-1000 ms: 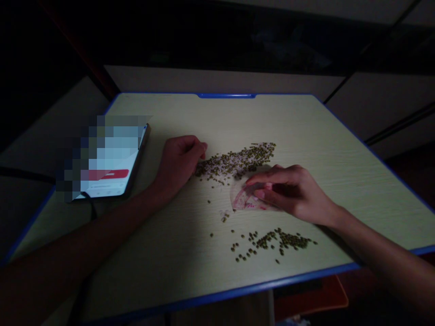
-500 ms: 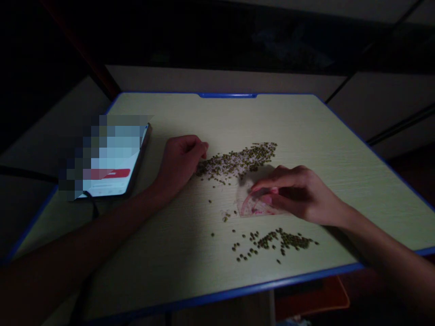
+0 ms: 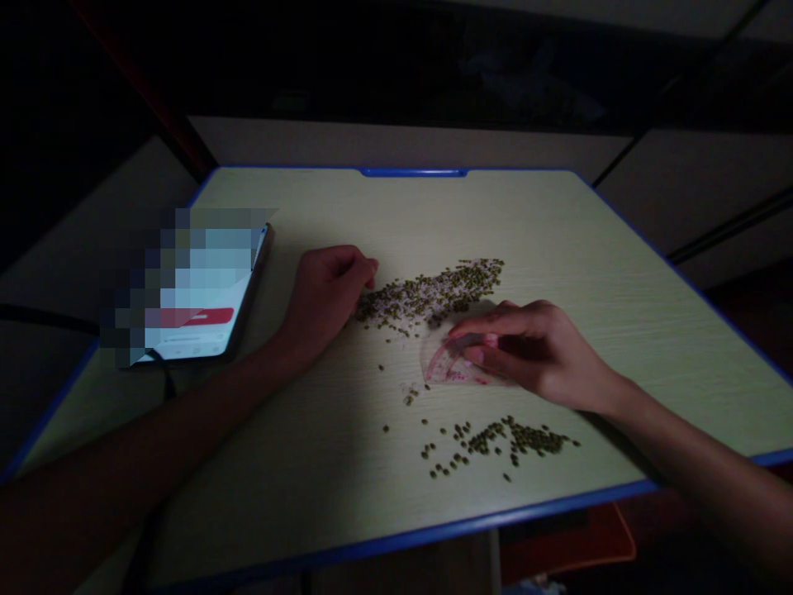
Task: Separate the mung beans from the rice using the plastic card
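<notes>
My right hand (image 3: 538,355) pinches a clear protractor (image 3: 443,369) with pink markings between thumb and fingers. The protractor is just above or on the table, and the hand covers its right part. Beyond it lies a long heap of small green beans (image 3: 477,285) mixed with pale grains. My left hand (image 3: 331,289) rests closed at the left end of this heap; the inside of its fingers is hidden. A second, smaller group of green beans (image 3: 536,440) lies nearer the front edge, below the right hand. A few loose beans (image 3: 409,399) are scattered between the groups.
A tablet-like device (image 3: 201,330) with a lit, partly blurred screen stands at the left of the table, a dark cable (image 3: 166,372) beside it. The pale wood table (image 3: 297,487) has a blue rim. Below the front edge is a red object (image 3: 570,541).
My right hand moved the protractor slightly toward me and right, then back up and left, near its earlier place. My left hand and both bean groups look the same.
</notes>
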`<act>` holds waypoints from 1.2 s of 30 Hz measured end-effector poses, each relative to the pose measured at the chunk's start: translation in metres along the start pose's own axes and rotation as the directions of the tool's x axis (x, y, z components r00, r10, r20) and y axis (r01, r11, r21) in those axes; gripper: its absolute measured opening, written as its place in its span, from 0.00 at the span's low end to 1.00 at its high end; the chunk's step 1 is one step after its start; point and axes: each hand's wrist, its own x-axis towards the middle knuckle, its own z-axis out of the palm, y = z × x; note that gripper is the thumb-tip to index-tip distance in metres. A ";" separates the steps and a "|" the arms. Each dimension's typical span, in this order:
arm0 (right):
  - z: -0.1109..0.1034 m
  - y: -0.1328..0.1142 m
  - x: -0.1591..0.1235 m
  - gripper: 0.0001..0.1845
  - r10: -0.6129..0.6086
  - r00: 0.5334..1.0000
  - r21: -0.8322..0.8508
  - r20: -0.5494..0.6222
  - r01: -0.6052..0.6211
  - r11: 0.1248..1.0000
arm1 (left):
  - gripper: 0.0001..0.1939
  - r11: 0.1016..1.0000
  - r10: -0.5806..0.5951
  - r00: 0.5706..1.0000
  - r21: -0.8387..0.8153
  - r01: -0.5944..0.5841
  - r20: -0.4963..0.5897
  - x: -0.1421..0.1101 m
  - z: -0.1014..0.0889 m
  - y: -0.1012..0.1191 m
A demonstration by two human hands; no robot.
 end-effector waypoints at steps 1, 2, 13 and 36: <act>0.000 0.000 0.000 0.12 -0.007 1.000 -0.010 0.006 0.007 1.000 | 0.13 1.000 0.000 1.000 -0.002 0.000 0.000 0.000 0.000 0.000; 0.000 -0.001 0.001 0.12 -0.016 1.000 -0.023 0.013 0.016 1.000 | 0.13 1.000 -0.003 1.000 -0.005 0.003 0.000 0.000 0.000 -0.001; 0.005 -0.001 0.004 0.11 -0.143 0.988 -0.033 0.062 0.146 0.989 | 0.13 1.000 0.000 1.000 -0.012 0.000 -0.003 0.001 0.000 -0.001; 0.008 -0.005 0.005 0.12 -0.081 0.996 -0.024 0.029 0.081 0.996 | 0.12 1.000 0.017 1.000 -0.001 -0.017 0.004 0.000 0.000 -0.002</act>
